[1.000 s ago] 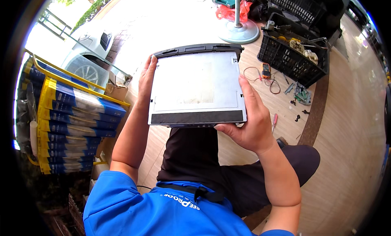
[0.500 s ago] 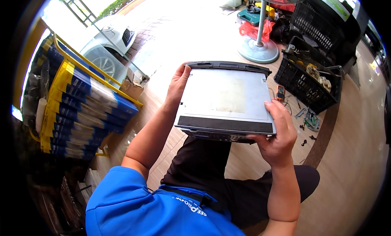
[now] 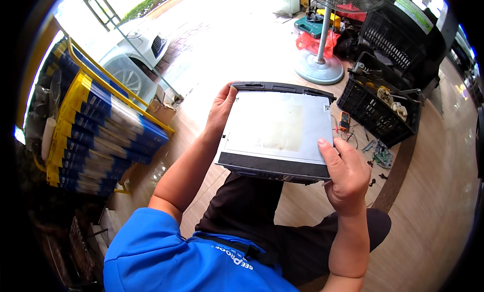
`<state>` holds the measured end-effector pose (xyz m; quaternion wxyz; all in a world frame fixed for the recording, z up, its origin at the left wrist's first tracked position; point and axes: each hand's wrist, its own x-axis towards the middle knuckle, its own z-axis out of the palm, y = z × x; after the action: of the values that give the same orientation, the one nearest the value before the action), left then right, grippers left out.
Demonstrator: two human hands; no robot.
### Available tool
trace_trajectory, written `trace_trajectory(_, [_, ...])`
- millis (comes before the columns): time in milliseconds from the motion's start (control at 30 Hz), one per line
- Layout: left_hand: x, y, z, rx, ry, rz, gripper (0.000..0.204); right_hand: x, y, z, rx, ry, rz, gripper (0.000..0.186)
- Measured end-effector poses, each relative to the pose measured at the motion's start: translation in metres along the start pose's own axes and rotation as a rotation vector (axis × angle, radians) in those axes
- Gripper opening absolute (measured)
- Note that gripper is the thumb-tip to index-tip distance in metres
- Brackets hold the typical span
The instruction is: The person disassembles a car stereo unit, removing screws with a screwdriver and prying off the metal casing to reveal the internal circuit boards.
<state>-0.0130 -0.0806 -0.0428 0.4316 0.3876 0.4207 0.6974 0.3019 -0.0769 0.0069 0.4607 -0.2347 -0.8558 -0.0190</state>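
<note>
I hold a flat, silver metal-cased electronic unit up in front of me, above my lap. A black strip runs along its near edge and a black plastic panel along its far edge. My left hand is closed on the far left corner. At the near right side my right hand grips the edge, its thumb lying on the top face. The fingers under the unit are hidden, as is most of its underside.
On the floor to the right lie an orange handheld meter, cables and a green circuit board. Behind them are a black crate of parts and a pedestal fan. A yellow rack of blue packages stands left.
My right hand has shifted its grip; its thumb has come from below the near edge onto the top face. The unit sits slightly lower in view. My left hand keeps its corner.
</note>
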Motion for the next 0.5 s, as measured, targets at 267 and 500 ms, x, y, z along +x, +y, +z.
trace_trajectory(267, [-0.009,0.006,0.014,-0.117,-0.001,-0.017,0.025,-0.004,0.005,-0.014,0.184,0.241,0.123,0.02])
trace_trajectory(500, [0.0,-0.003,-0.028,0.059,-0.023,0.107,0.031,-0.002,0.032,-0.027,0.933,0.58,1.075,0.021])
